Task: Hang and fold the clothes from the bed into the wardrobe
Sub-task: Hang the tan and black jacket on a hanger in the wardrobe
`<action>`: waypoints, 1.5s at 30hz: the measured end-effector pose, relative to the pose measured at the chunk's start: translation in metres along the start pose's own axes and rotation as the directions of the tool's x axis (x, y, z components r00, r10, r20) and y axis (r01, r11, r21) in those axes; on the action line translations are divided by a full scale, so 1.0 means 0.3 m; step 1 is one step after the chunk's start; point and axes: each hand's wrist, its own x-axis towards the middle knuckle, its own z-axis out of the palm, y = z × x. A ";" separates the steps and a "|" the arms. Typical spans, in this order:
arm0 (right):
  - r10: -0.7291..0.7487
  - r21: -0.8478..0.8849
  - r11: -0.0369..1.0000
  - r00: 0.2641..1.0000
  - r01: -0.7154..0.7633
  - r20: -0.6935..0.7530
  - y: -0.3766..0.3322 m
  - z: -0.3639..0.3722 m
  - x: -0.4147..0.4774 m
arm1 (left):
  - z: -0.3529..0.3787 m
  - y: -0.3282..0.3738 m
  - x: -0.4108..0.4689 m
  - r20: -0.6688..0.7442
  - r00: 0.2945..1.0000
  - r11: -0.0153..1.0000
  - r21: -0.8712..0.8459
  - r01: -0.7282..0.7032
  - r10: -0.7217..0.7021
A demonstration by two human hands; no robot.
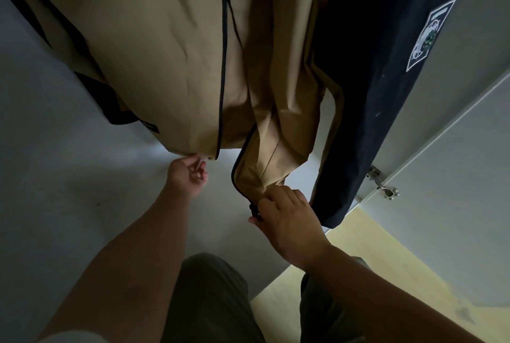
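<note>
We look down the inside of the wardrobe (55, 122), its door (455, 149) standing open at 3 o'clock over the pale floor (358, 246). The tan jacket (165, 53) already hangs here, filling the view from 10 to 1 o'clock, so the hanging seems done and we judge this step to be closing its front. Its dark sleeve (367, 94) drops at 2 o'clock, with a white patch (430, 36) on it. The two front panels hang apart at the hem, which is why we hold one in each of our hands: to bring the zip ends together. A metal hinge (382, 182) sits on the door at 4 o'clock. Our right hand (287, 218), just right of centre, bunches the lower corner of the right panel in curled fingers, thumb by the dark zip slider (252, 210). Our left hand (187, 177), at centre, is curled small, fingertips pinching the left panel's hem corner
</note>
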 end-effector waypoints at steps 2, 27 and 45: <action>0.010 0.011 1.000 1.000 -0.009 -0.004 -0.007 0.002 0.007 | -0.004 -0.001 0.001 0.011 1.000 1.000 0.012 0.004 -0.004; 0.210 0.276 0.944 0.974 -0.180 -0.085 -0.027 -0.102 0.012 | 0.077 -0.115 -0.621 0.092 0.994 0.952 0.291 -0.089 0.065; 0.232 0.387 0.912 0.951 -0.139 -0.206 -0.104 -0.154 0.001 | 0.142 -0.142 -0.750 0.274 0.873 0.733 0.475 -0.488 0.404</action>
